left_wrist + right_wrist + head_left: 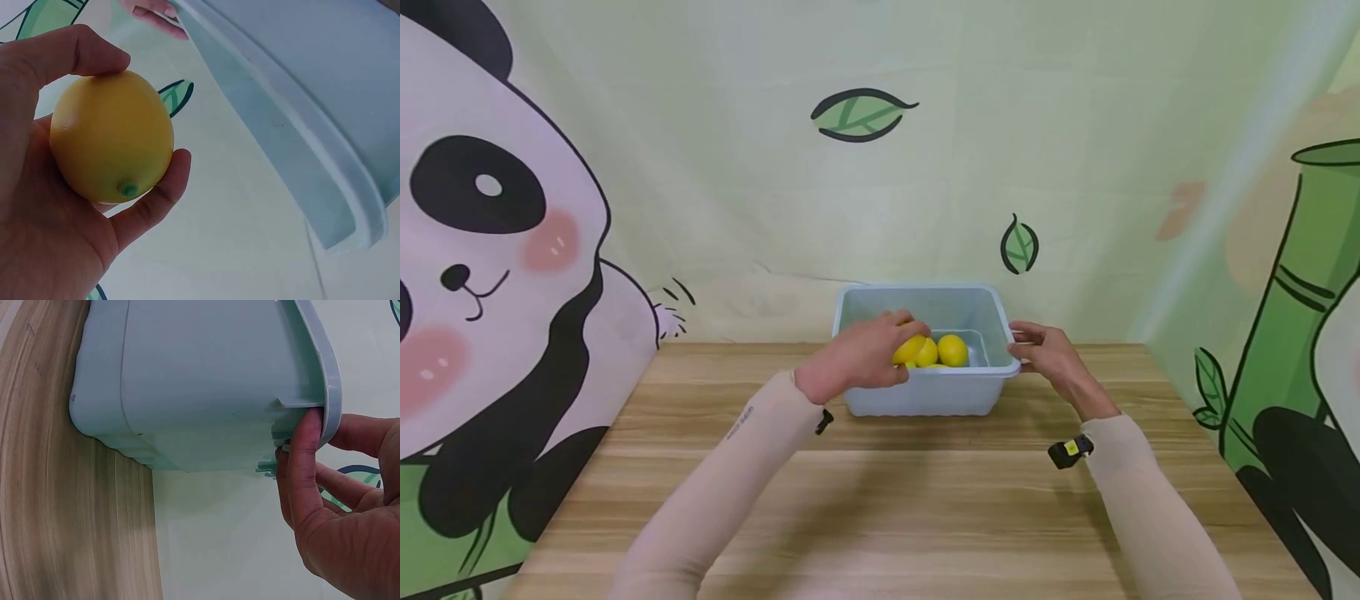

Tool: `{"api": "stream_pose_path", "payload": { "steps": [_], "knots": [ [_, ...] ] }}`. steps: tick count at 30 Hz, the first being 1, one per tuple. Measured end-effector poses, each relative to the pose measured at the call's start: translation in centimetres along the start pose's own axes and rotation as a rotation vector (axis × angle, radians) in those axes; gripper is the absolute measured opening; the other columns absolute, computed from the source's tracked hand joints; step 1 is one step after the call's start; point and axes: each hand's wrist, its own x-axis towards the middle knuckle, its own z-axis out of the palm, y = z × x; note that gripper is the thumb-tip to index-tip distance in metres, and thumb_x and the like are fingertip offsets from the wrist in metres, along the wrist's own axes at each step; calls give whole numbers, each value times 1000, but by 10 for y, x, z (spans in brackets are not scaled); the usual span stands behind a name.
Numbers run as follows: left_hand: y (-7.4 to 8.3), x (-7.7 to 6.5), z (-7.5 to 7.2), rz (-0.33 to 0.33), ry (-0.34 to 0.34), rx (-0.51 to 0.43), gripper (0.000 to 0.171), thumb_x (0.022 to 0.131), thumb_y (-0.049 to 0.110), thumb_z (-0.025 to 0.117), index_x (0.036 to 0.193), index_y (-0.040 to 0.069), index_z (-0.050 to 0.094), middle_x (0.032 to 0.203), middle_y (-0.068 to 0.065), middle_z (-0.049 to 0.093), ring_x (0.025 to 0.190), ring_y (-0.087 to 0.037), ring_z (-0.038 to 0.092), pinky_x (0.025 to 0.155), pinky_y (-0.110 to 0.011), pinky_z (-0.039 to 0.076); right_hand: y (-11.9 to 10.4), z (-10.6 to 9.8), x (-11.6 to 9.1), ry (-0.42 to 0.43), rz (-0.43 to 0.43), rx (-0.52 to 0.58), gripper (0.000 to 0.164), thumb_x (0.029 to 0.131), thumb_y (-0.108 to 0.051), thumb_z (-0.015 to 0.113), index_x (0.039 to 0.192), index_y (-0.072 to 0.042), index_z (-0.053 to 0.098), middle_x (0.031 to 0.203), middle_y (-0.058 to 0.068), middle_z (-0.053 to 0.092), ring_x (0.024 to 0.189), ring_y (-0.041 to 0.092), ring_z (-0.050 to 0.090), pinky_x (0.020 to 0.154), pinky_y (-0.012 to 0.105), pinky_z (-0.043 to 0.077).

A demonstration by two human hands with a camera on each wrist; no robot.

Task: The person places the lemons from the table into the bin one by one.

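Observation:
A yellow lemon (112,134) with a green tip is gripped between the thumb and fingers of my left hand (863,352). In the head view that hand is over the near left part of a light blue plastic bin (925,394). Inside the bin lie more lemons (952,351), partly hidden by the front wall and the left hand. My right hand (1051,357) pinches the bin's rim (331,381) at its right side, with fingers both under and over the lip.
The bin stands near the back edge of a wood-grain table (880,517). Close behind it hangs a pale green backdrop (737,167) printed with a panda, leaves and bamboo.

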Motion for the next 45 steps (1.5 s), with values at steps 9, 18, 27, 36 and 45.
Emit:
{"api": "stream_pose_path", "payload": {
  "steps": [9,18,27,36,45],
  "knots": [
    [-11,21,-10,-30,-23,-38,54,88,19,67,140,17,50,138,-7,51,113,-24,56,97,-37,53,0,0,0,4,-8,-1,56,97,-10,56,149,-3,39,145,25,47,126,40,52,81,27,60],
    [-20,42,-17,-80,-73,-79,56,88,20,65,141,21,49,142,-6,49,115,-24,55,98,-40,52,2,-1,1,-9,-7,6,56,97,-10,56,149,-3,38,145,25,47,126,42,52,79,26,60],
    [-35,61,-16,-138,-107,-140,57,85,18,67,139,22,51,142,-5,49,123,-24,50,106,-42,46,3,-2,1,-14,0,3,57,97,-11,56,150,-3,38,146,25,46,127,41,53,81,27,60],
    [-51,71,-9,-212,-170,-180,56,84,15,67,138,22,53,145,-4,49,126,-25,46,108,-43,44,1,-1,2,-14,3,-4,57,97,-11,56,150,-4,38,146,24,46,127,41,52,83,28,60],
    [-64,79,-4,-318,-239,-236,54,85,15,67,137,24,54,148,-4,48,121,-26,46,106,-46,45,2,-1,1,-4,1,-16,56,97,-11,56,150,-4,38,146,24,47,127,41,52,83,29,60]
  ]
}}
